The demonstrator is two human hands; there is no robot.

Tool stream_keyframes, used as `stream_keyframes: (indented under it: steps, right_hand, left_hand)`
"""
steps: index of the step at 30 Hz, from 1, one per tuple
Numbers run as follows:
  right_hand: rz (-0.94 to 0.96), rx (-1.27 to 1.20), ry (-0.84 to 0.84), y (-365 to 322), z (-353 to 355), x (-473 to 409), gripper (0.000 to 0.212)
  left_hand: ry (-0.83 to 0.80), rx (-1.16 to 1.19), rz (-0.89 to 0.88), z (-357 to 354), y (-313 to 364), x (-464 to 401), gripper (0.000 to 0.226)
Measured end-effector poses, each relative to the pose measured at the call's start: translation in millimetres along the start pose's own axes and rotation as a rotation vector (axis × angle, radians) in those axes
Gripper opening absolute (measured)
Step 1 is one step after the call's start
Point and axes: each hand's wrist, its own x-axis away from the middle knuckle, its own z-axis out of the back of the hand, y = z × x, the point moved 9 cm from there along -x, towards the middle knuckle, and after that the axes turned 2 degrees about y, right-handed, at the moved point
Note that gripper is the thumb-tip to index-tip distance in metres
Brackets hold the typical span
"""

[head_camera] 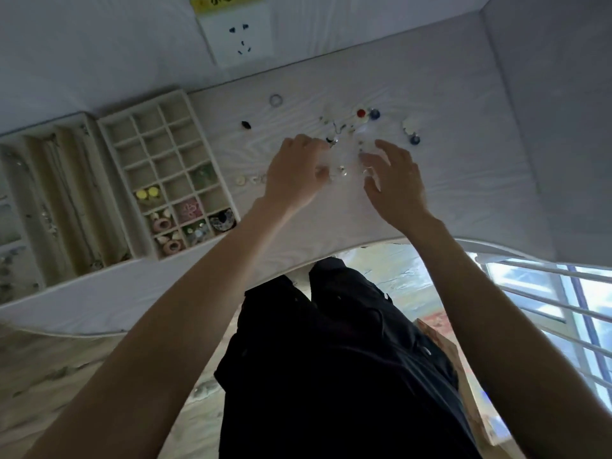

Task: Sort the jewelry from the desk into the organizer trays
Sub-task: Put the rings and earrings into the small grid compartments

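Note:
Small jewelry pieces (344, 127) lie scattered on the white desk (463, 144), among them a red stud (361, 112), blue beads (374, 114) and a pale ring (276, 100). My left hand (294, 173) hovers at the pile's left edge with its fingers curled; its fingertips seem to pinch a tiny clear piece, though blur hides this. My right hand (394, 183) is over the pile's near side, fingers spread and loosely bent, holding nothing visible. A gridded organizer tray (165, 173) stands left, with several near cells filled.
A second tray (56, 200) with long compartments holding chains sits further left. A black piece (246, 125) and pale rings (248, 179) lie between pile and grid tray. A wall socket (240, 34) is behind the desk. My dark-clothed legs and a window grille are below.

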Motion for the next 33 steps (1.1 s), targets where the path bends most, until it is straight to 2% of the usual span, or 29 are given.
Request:
stream_keyframes:
  steps: [2, 5, 7, 12, 15, 18, 21, 24, 27, 30, 33]
  right_hand:
    - [-0.009, 0.007, -0.032, 12.4, -2.6, -6.6, 0.033]
    - [0.017, -0.059, 0.052, 15.2, 10.6, -24.1, 0.028]
    - [0.009, -0.085, 0.076, 12.9, 16.5, -40.3, 0.027]
    - [0.050, 0.003, -0.031, 9.1, 2.6, -72.7, 0.027]
    - [0.019, -0.001, -0.042, 14.9, 1.2, -76.7, 0.020]
    - [-0.024, -0.068, -0.014, 10.5, 16.1, -69.2, 0.020]
    - [-0.006, -0.353, 0.051, -18.3, 40.6, -49.4, 0.015]
    - [-0.024, -0.635, 0.035, -54.0, 47.9, -27.0, 0.012]
    - [-0.063, -0.784, -0.043, -87.8, 25.4, -13.5, 0.003]
    - [-0.093, -0.821, -0.102, -126.6, -10.8, -6.0, 0.009]
    - [-0.098, -0.789, -0.100, -161.4, -34.8, -1.5, 0.010]
  left_hand:
    - [0.072, -0.073, -0.038, -1.7, 13.0, -12.1, 0.037]
    - [0.164, -0.145, -0.015, -0.3, 26.5, -33.5, 0.032]
    - [0.144, -0.183, 0.028, -6.0, 25.8, -45.7, 0.032]
    - [0.131, -0.243, 0.070, -13.5, 23.2, -53.1, 0.029]
    - [0.182, -0.120, 0.058, -8.9, 23.0, -48.4, 0.028]
    - [0.165, 0.190, 0.063, -1.6, 21.0, -34.5, 0.033]
    - [0.112, 0.535, 0.030, 14.4, 27.9, -10.7, 0.031]
    - [0.150, 0.735, 0.050, 37.6, 19.3, 23.9, 0.020]
    - [0.238, 0.755, 0.174, 53.3, -20.5, 58.6, 0.012]
    - [0.300, 0.720, 0.315, 64.7, -78.0, 89.6, 0.011]
    - [0.364, 0.575, 0.393, 83.7, -126.4, 111.9, 0.009]
